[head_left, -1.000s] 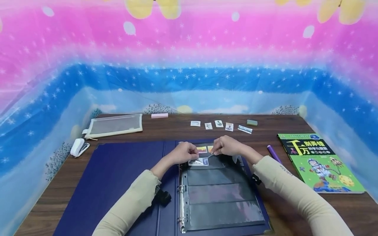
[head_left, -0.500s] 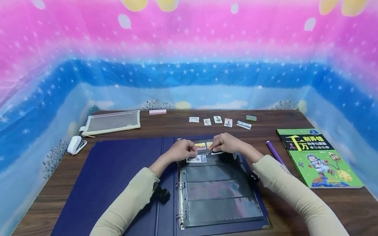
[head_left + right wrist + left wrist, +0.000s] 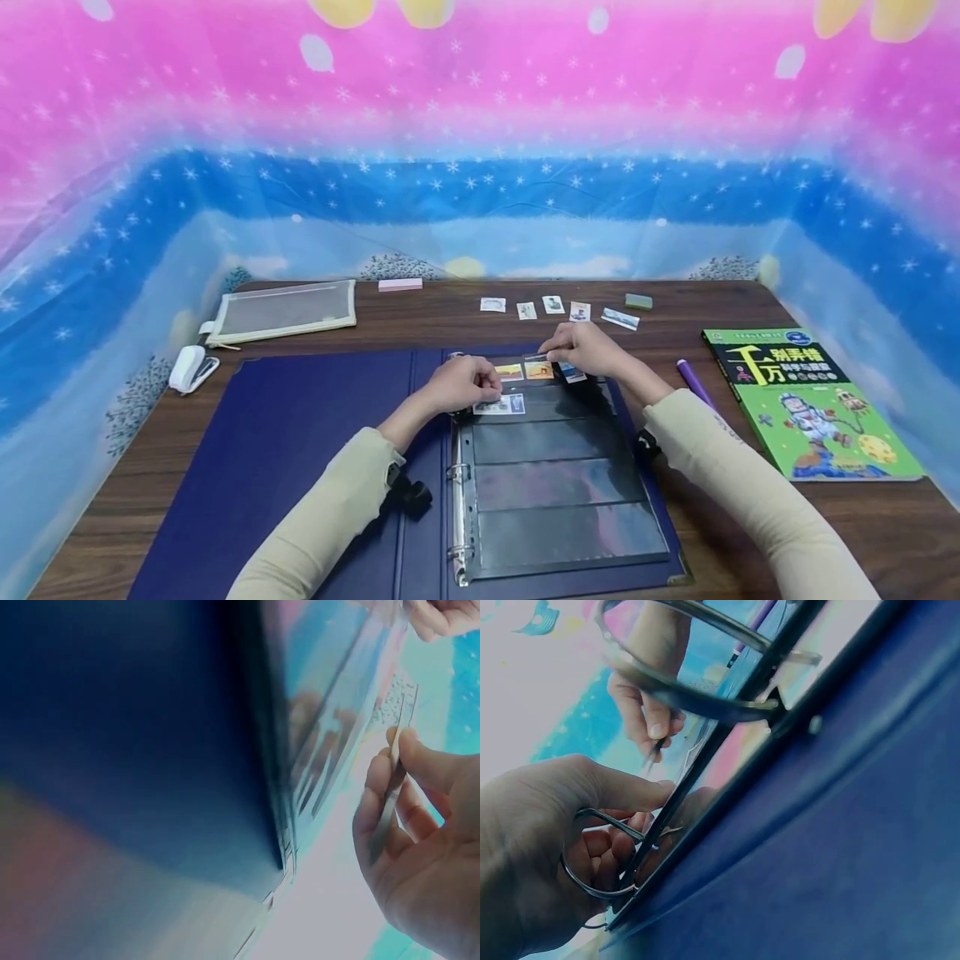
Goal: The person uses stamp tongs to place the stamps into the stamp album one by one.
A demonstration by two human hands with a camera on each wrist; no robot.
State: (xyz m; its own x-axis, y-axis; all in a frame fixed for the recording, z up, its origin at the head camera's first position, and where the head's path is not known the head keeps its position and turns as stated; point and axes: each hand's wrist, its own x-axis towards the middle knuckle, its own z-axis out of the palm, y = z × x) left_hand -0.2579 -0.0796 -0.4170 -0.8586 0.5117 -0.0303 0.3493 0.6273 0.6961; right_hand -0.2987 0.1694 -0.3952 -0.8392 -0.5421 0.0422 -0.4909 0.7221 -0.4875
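While gripping a pair of slim silver metal tweezers (image 3: pixel 388 814) between thumb and fingers of the right hand (image 3: pixel 585 348), hovering over the top row of a black album page with clear plastic pocket strips (image 3: pixel 562 437). Pretty close to a small rectangular orange paper stamp (image 3: pixel 538 369) there, though can't say whether touching it. Also in that row, a yellow-and-red paper stamp (image 3: pixel 510 372) on the left and a tilted blue-and-white paper stamp (image 3: pixel 572 372) just below the right hand.

As for the left hand (image 3: pixel 459 383), resting with thumb and bent fingertips on the page near the ring side, partly over a wide white-bordered paper stamp with grey and blue printing (image 3: pixel 513 404), second row down. Pinching the clear film or just pressing on it? Honestly can't tell. Down the page's left edge, shiny silver metal binder rings (image 3: pixel 461 472).

All of that inside an open navy-blue binder (image 3: pixel 322 417) on a dark brown wood-grain table (image 3: pixel 420 321). Further back, five small pale paper stamps (image 3: pixel 553 304) in a loose line, next to a little green rectangular block (image 3: pixel 638 301). Over on the left, a see-through mesh pouch with cream edging (image 3: pixel 288 312), a pink-and-white rectangular block (image 3: pixel 401 285) and a small white stapler (image 3: pixel 191 368). Off to the right, a purple plastic marker (image 3: pixel 697 385) beside a green paperback with a cartoon astronaut (image 3: pixel 817 408).
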